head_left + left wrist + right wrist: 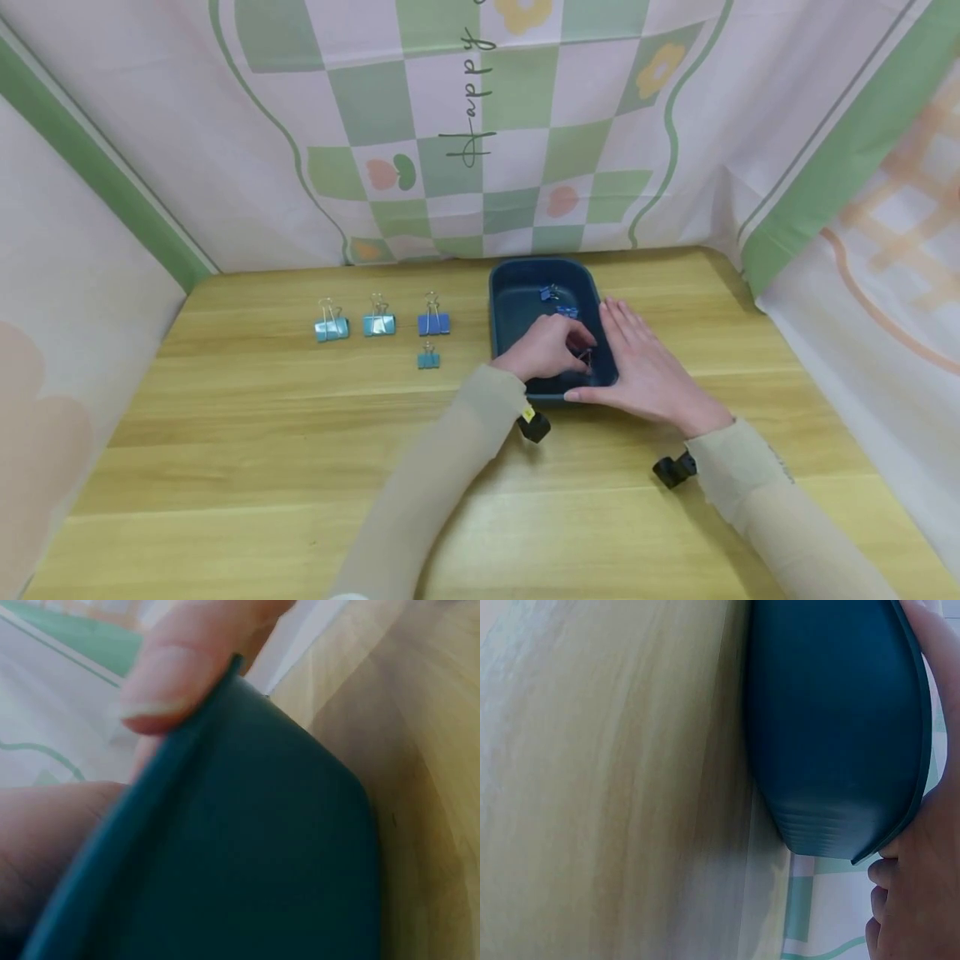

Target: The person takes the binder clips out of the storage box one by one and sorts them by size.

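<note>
A dark teal tray (pixel 517 279) lies on the table, with small blue binder clips (pixel 566 312) in its far half. My left hand (pixel 546 346) reaches over the near left side into the tray. Its thumb and fingers pinch a small binder clip (pixel 587 357), whose wire handles show between them. My right hand (pixel 651 375) lies against the tray's near right corner, fingers straight along the right rim and thumb along the near rim. In the right wrist view the hand borders the rim of the tray (pixel 832 727).
Left of the tray, two light blue binder clips (pixel 378 324) and a darker blue binder clip (pixel 433 323) stand in a row. A smaller teal binder clip (pixel 428 359) sits in front of the darker one. A printed cloth (pixel 517 183) hangs along the table's back edge.
</note>
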Motion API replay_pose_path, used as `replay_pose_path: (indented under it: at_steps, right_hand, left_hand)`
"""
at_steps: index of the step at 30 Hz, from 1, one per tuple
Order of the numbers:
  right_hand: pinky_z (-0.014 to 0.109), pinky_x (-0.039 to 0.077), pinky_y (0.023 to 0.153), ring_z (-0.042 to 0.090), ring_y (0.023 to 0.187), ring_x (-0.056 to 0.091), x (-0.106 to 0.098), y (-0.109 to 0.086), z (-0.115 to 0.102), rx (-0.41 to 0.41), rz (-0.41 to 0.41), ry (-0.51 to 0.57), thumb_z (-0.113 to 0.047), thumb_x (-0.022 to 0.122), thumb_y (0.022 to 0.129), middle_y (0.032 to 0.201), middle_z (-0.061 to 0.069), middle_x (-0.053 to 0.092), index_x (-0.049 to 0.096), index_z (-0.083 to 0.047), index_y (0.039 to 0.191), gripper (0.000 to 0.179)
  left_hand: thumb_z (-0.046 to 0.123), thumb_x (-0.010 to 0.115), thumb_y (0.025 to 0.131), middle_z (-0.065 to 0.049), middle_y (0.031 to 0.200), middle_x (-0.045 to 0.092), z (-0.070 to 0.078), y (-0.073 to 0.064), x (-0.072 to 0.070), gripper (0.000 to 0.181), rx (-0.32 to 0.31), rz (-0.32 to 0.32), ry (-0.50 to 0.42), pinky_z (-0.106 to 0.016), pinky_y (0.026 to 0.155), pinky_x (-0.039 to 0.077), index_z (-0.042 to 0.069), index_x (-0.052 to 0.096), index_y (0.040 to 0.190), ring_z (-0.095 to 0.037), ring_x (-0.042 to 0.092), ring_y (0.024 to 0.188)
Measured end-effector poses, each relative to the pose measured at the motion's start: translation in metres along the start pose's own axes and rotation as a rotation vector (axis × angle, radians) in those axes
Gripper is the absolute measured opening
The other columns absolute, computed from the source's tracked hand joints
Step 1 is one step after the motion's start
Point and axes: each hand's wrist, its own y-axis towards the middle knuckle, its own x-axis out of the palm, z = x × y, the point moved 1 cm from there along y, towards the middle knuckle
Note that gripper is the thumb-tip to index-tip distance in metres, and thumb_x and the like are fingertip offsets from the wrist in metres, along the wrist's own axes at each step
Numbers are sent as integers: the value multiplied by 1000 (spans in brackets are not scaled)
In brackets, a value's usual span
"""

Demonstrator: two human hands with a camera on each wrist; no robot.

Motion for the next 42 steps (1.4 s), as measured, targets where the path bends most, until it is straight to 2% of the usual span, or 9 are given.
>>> replay_pose_path:
  at_steps: [7, 13, 23, 31, 37, 42]
  right_hand:
    - [49, 8, 123, 32, 154, -3, -1, -1, -1, 1, -5, 7, -78, 69, 78, 167, 23, 1, 1, 1, 161, 133]
    - [49, 7, 123, 32, 154, -3, -1, -1, -1, 3, -6, 10, -77, 69, 79, 168, 21, 0, 1, 1, 161, 132]
    - [48, 7, 123, 31, 154, -3, -1, -1, -2, 7, -14, 6, -78, 68, 79, 168, 21, 0, 1, 2, 160, 132]
    - [48, 6, 123, 32, 154, -4, -2, -1, -2, 8, -20, 11, -78, 67, 80, 168, 19, -2, -1, 1, 160, 132]
    - [48, 6, 123, 31, 154, -5, -1, -1, -1, 14, -22, 12, -79, 67, 79, 168, 21, 0, -1, 0, 161, 133]
    - [48, 6, 123, 33, 154, -3, -1, -1, -1, 17, -23, 11, -79, 66, 79, 168, 20, -1, -1, -1, 161, 132]
  left_hand:
    - [18, 85, 86, 8, 100, 74, -2, 0, 2, 24, 27, 11, 60, -11, 78, 47, 15, 79, 110, 0, 63, 87]
    - [19, 84, 88, 10, 97, 74, -3, -1, 3, 21, 43, -6, 33, -12, 77, 48, 16, 79, 108, 2, 63, 86]
    - [23, 82, 90, 12, 89, 71, -3, -2, 3, 14, 42, 5, 22, -11, 75, 48, 15, 77, 100, 4, 62, 82]
    - [25, 84, 87, 17, 85, 67, -3, -8, -11, 17, 58, 60, -38, -10, 74, 48, 18, 71, 94, 6, 62, 79]
    - [19, 85, 87, 15, 85, 69, -7, -14, -21, 16, 83, 129, -168, -11, 74, 51, 15, 71, 94, 6, 63, 76]
    - [19, 82, 89, 14, 85, 72, -9, -19, -28, 20, 84, 162, -226, -13, 74, 52, 8, 77, 105, 6, 65, 77]
